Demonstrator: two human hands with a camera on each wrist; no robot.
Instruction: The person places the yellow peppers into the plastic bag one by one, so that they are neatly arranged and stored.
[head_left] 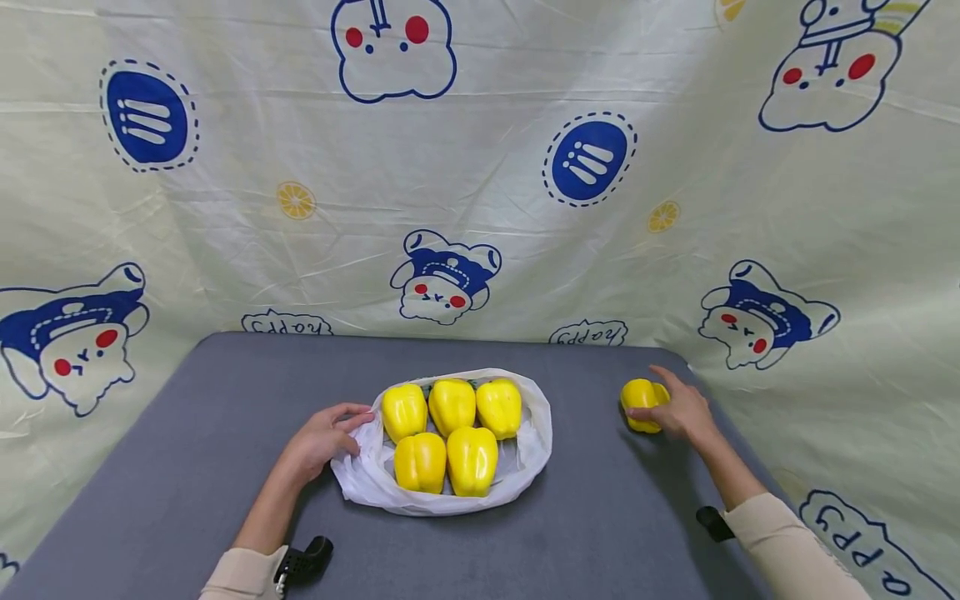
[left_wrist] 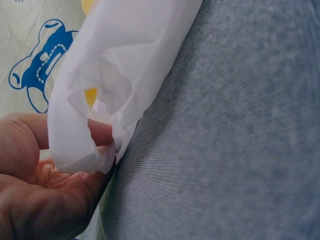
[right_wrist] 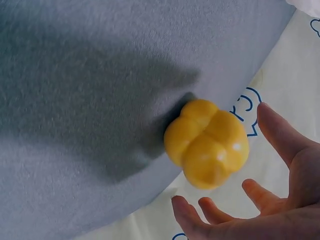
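A white plastic bag [head_left: 534, 467] with its rim rolled open stands on the table, several yellow bell peppers [head_left: 472, 461] sitting inside it. My left hand [head_left: 324, 439] grips the bag's left rim; the left wrist view shows the white plastic [left_wrist: 75, 130] between thumb and fingers. Off to the right, a single yellow bell pepper [head_left: 640, 404] lies on the table. My right hand [head_left: 681, 408] is at that pepper with its fingers spread. From the right wrist, the lobed end of the pepper [right_wrist: 207, 142] shows, and gaps separate it from the visible fingertips [right_wrist: 182, 205].
The grey table [head_left: 592, 525] extends around the bag, its right edge close beside the lone pepper. A pale printed curtain [head_left: 495, 167] hangs behind the table and at both sides. A black wrist device [head_left: 307, 560] is worn on the left forearm, another [head_left: 714, 523] on the right.
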